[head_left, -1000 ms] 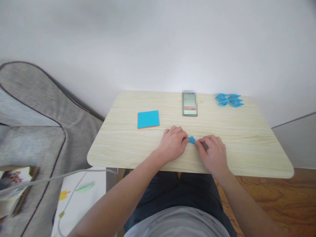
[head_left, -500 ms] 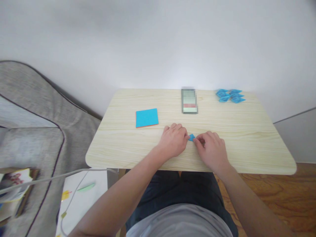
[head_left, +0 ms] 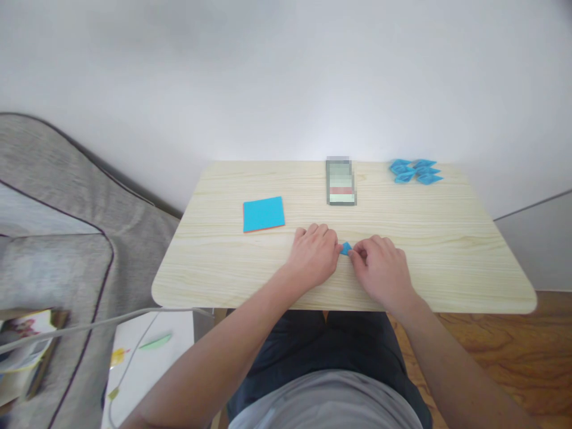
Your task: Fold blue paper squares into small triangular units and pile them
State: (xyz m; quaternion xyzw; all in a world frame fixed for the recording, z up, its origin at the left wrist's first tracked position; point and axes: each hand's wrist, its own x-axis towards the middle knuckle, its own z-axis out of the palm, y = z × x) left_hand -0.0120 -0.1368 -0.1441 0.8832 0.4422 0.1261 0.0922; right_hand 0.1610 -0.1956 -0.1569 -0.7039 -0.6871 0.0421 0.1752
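Note:
A small folded piece of blue paper (head_left: pixel 345 248) lies on the wooden table (head_left: pixel 447 262) near its front edge, between my hands. My left hand (head_left: pixel 315 253) has its fingers curled and its thumb and fingertips pressed at the paper's left side. From the right, my right hand (head_left: pixel 382 265) pinches the paper's other edge between thumb and index finger. My fingers cover both ends of the paper. Farther left lies a stack of blue paper sheets (head_left: pixel 263 214) with a thin red edge showing.
At the back right sit several folded blue paper pieces (head_left: pixel 415 171) with pointed ends. A phone-like device (head_left: pixel 341 182), blurred out, lies at the back middle. A white wall stands behind the table. To the left are a grey sofa (head_left: pixel 134 256) and a pale cable (head_left: pixel 134 314).
The view has shifted very slightly. Both hands stay on the small blue paper in nearly the same place, with no clear change in its folds.

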